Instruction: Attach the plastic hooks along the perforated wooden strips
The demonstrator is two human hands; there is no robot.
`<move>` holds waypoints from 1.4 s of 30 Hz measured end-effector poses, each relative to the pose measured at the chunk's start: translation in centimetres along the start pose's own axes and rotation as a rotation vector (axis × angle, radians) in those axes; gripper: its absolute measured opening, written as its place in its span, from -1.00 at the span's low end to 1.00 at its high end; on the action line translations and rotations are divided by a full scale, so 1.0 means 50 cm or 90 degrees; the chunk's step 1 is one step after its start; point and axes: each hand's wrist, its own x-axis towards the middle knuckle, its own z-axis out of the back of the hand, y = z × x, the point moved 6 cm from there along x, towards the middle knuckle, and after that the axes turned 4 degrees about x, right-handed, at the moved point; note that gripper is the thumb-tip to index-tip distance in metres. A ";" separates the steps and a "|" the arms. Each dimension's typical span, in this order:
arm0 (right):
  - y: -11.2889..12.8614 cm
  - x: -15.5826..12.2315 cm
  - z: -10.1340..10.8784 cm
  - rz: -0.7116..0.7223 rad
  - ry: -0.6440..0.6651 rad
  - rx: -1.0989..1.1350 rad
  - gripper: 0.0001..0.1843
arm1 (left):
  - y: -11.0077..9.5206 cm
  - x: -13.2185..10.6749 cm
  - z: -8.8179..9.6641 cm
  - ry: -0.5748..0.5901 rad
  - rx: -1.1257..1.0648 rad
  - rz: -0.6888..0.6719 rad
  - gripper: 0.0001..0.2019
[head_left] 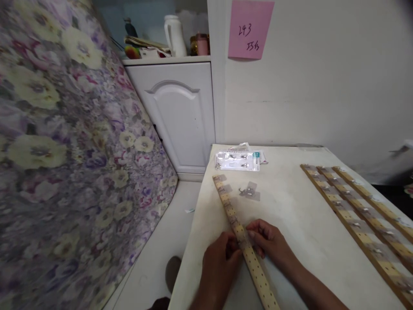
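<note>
A pale wooden strip (257,271) with rows of small holes lies lengthwise on the table, and clear plastic pieces sit along its far half. My left hand (221,260) is at the strip's left edge, fingers curled and closed at a clear plastic piece (243,242) lying across the wood. From the right side, my right hand (269,241) pinches the same piece's edge; its fingertips are partly hidden. Just beyond my hands, a few loose clear plastic pieces (253,194) with small metal bits lie to the right of the strip.
Several finished-looking strips (350,215) with clear pieces and metal fittings lie at the table's right. Blister packs (237,160) rest at the far left corner of the white table (290,185). A floral curtain (80,129) hangs at left, and a white cabinet (180,116) stands behind.
</note>
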 end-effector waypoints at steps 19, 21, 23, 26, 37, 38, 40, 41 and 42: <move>0.002 -0.006 0.001 -0.014 -0.010 -0.062 -0.90 | 0.004 0.005 -0.005 0.013 0.045 0.005 -0.86; 0.004 -0.006 0.001 -0.011 -0.014 -0.067 -0.90 | 0.003 0.004 -0.006 0.011 0.049 0.002 -0.87; 0.004 -0.006 0.001 -0.010 -0.014 -0.066 -0.89 | 0.004 0.005 -0.006 0.010 0.053 0.004 -0.87; 0.003 -0.005 0.003 -0.007 -0.013 -0.071 -0.89 | 0.005 0.006 -0.007 0.008 0.052 0.006 -0.86; 0.001 -0.002 0.009 0.029 -0.012 -0.107 -0.95 | 0.005 0.004 -0.009 0.016 0.043 0.001 -0.87; 0.002 -0.002 0.009 0.030 -0.010 -0.110 -0.94 | 0.004 0.004 -0.009 0.015 0.045 0.002 -0.88; 0.003 -0.002 0.008 0.026 -0.010 -0.115 -0.94 | 0.003 0.005 -0.007 0.012 0.049 0.002 -0.88; 0.002 -0.003 0.008 0.021 -0.011 -0.117 -0.93 | 0.003 0.005 -0.007 0.012 0.051 0.002 -0.87; 0.002 -0.003 0.008 0.016 -0.013 -0.119 -0.93 | 0.002 0.006 -0.007 0.012 0.052 0.002 -0.87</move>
